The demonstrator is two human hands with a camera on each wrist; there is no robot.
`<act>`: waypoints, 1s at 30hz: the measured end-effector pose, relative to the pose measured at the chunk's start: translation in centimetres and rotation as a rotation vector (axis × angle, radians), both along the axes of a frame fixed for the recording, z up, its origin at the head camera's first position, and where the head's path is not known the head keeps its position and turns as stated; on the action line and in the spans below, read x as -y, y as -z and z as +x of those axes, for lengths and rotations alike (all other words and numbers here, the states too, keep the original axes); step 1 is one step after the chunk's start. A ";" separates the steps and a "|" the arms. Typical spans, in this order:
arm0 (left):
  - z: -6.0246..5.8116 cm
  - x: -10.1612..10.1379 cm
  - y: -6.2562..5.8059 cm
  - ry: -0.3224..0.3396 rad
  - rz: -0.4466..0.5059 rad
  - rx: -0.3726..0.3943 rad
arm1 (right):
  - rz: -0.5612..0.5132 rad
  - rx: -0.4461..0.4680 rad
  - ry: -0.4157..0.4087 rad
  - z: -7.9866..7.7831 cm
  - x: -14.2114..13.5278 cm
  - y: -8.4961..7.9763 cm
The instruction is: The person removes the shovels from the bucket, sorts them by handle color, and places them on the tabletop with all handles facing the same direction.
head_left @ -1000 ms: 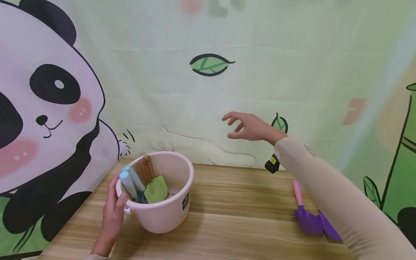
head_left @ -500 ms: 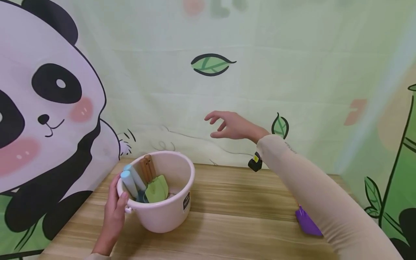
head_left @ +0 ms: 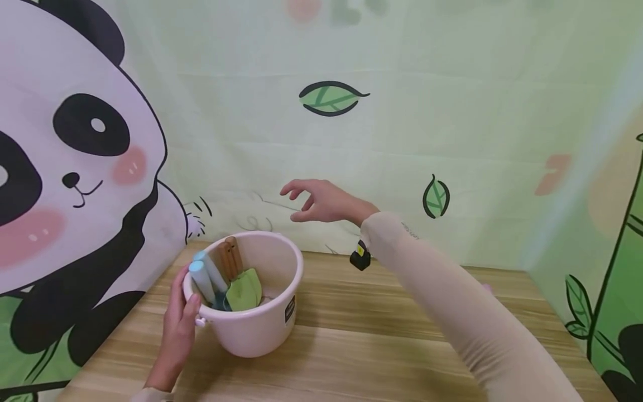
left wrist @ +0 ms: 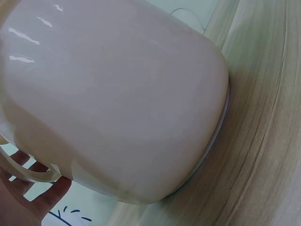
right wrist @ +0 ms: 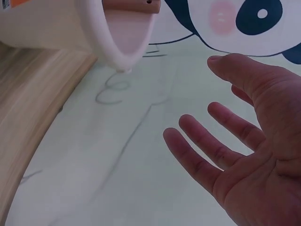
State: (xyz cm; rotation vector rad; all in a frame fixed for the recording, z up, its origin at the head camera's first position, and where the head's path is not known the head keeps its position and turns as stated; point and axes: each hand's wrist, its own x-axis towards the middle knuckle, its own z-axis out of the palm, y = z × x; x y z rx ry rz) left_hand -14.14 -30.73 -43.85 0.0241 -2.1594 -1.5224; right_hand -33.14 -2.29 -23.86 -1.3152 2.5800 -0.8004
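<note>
At the left, the left hand (head_left: 176, 329) holds the white bucket (head_left: 253, 335) by its rim, its fingers set around the side. The bucket stands on the worktop (head_left: 361, 346), with pale blue handles (head_left: 202, 279), brown handles (head_left: 231, 259) and a green blade (head_left: 244, 290) inside, left to right. Farther right, the right hand (head_left: 329, 201) hovers, fingers loosely spread and holding nothing.

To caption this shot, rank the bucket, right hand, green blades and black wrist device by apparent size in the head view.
Largest to smallest:
1. bucket
2. right hand
3. green blades
4. black wrist device
</note>
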 end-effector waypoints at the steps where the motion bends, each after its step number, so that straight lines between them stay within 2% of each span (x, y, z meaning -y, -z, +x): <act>1: 0.0 0.0 0.0 0.000 -0.002 -0.002 | 0.001 0.002 -0.009 0.1 0.5 0.1; 14: -0.1 -0.1 0.1 0.014 0.032 -0.076 | 0.010 0.029 -0.112 1.6 6.4 0.7; 20: -0.1 0.0 0.3 0.013 0.038 -0.095 | 0.054 0.035 -0.118 2.4 8.8 1.4; 30: 0.0 0.1 0.5 0.013 0.050 -0.102 | 0.137 0.137 -0.119 3.7 11.3 2.3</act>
